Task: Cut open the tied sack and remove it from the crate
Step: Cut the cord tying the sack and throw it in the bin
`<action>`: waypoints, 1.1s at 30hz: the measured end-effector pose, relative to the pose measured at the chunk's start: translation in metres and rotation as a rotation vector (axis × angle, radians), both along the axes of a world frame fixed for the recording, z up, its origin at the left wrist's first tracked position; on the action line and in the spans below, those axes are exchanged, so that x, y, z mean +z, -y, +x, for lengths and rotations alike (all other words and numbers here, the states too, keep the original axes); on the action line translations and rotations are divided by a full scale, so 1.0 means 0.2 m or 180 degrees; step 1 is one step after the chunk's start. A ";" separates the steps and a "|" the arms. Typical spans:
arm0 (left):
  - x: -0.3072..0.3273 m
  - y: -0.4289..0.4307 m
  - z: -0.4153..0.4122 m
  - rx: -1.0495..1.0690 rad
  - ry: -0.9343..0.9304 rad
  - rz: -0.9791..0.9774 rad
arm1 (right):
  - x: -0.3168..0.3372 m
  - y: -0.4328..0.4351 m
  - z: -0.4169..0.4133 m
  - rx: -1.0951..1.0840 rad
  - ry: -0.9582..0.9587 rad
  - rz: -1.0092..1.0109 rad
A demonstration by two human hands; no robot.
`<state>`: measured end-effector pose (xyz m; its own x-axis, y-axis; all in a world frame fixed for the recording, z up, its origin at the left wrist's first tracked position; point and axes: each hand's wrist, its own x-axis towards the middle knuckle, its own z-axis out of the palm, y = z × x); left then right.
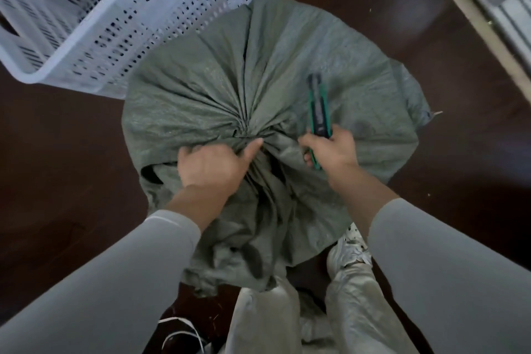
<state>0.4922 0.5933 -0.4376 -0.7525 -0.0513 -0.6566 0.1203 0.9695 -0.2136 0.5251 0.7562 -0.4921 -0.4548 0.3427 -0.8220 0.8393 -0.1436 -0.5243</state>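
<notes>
- Gripping the gathered neck of the green sack [201,89], my left hand [214,165] bunches the fabric.
- My right hand [333,149], just right of the neck, closes around a green cutter [317,112].
- Sack stands on the dark floor [57,152], touching the white crate [86,17] beyond it.

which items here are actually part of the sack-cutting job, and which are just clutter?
Part of the job:
green sack, neck tied shut
left hand, gripping the gathered neck
right hand, holding the cutter
cutter, green and black
white crate, beside the sack

Lying about:
white cord on the floor by the feet
pale furniture edge at the far right
</notes>
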 end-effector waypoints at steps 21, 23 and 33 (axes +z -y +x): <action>-0.02 -0.10 -0.18 0.1416 0.0354 0.1667 | 0.24 -0.15 -0.24 -0.0073 -0.0903 -0.0257; 0.04 -0.06 -0.21 0.2129 0.0452 0.2217 | 0.24 -0.17 -0.25 0.0488 -0.0753 0.0148; 0.00 0.10 -0.22 0.1268 0.1469 0.1703 | 0.14 -0.01 -0.29 0.1849 -0.0111 0.1507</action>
<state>0.4489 0.5732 -0.4385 -0.3912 0.1507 -0.9079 -0.2927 0.9149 0.2780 0.4672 0.7582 -0.4649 -0.6933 0.3529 -0.6283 0.6932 0.5650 -0.4476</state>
